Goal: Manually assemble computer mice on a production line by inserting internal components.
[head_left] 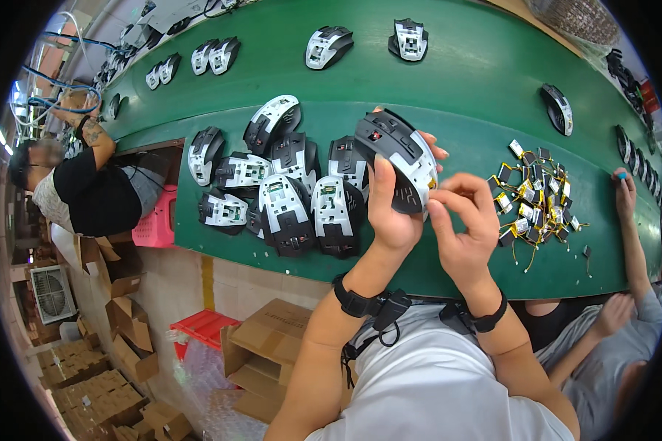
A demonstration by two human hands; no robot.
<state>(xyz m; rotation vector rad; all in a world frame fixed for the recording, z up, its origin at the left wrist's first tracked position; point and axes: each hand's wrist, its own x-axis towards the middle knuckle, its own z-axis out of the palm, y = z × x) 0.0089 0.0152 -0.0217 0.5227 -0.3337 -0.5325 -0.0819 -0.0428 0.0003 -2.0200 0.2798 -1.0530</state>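
Observation:
A half-assembled computer mouse (404,156), black and white-silver with a small red part near its far end, is held up above the green bench. My left hand (394,213) is closed around it, thumb on the near side and fingertips showing past the far edge. At the mouse's near right end, my right hand (466,229) pinches with thumb and index finger. What lies in that pinch is too small to make out. Left of my hands, several more mice without covers (283,213) sit close together. To the right lies a pile of small wired batteries (537,198).
Beyond the green bench (449,268) runs a green conveyor belt (272,77) carrying spaced-out mice. A co-worker (99,187) sits at the left; another person's arm (632,231) reaches in at the right. Cardboard boxes (272,334) and a red crate (202,327) stand on the floor.

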